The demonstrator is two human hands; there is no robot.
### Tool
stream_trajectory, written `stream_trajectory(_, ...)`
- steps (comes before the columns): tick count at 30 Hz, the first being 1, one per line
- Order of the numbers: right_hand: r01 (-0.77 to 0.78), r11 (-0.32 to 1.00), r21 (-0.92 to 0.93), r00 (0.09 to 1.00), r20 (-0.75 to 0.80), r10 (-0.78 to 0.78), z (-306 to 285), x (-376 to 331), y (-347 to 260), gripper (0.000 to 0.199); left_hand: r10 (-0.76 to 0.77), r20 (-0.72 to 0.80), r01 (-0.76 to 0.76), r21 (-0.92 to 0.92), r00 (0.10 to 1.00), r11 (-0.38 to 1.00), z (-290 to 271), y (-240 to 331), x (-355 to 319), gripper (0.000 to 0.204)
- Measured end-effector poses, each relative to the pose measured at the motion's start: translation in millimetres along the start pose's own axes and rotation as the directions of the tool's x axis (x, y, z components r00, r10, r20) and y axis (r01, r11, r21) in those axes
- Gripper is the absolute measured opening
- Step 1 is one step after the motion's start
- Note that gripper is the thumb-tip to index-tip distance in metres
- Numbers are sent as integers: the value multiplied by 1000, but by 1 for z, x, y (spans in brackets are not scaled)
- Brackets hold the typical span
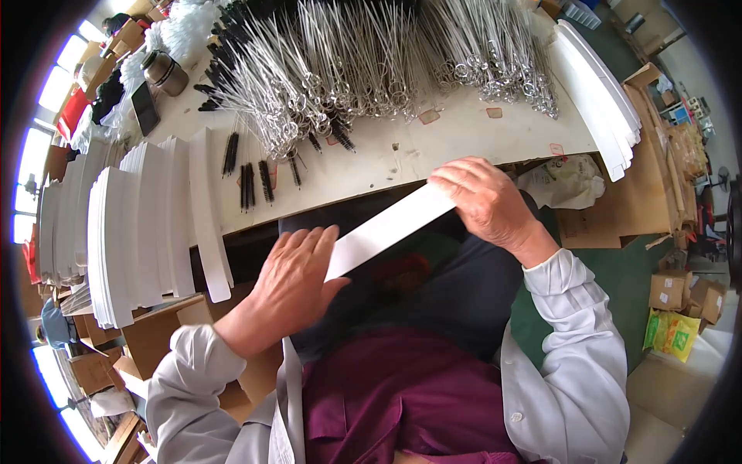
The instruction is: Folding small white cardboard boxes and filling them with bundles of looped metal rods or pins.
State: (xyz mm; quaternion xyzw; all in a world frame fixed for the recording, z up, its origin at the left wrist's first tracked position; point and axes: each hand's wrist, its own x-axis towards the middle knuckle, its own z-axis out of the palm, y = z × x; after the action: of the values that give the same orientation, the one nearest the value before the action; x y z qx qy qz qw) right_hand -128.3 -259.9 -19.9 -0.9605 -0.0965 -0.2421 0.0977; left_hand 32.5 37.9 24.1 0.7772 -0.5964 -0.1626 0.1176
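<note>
A long white card strip slants across above my lap, its right end higher up than its left. My right hand grips the far right end, fingers folded over it. At the lower left end my left hand closes round the strip, with the thumb standing a little away below; the hand hides that end. Just beyond the strip, on the white table, lie a few small black-bristled brushes with wire handles.
A big heap of wire-handled brushes with looped ends covers the table's far side. White strips stand in stacks at left, and more lie at right. A metal flask and a phone sit far left. Cardboard boxes flank the table.
</note>
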Motion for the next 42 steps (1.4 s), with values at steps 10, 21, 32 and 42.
stream_trajectory(10,-48,984,174,997,-52,58,37,25,-51,47,-194,-87,159,-311,977,937,40,-7,22,63)
stream_trajectory(21,-277,866,417,881,-251,402,77,-3,-96,39,-303,-171,253,-262,938,931,68,-9,-10,66)
stream_trajectory(32,-518,-57,853,649,436,624,90,-6,-123,32,-303,-178,235,-324,936,916,85,0,-17,73)
stream_trajectory(42,-624,91,776,673,475,567,96,-8,-143,27,-332,-115,245,-465,936,851,90,5,-4,69)
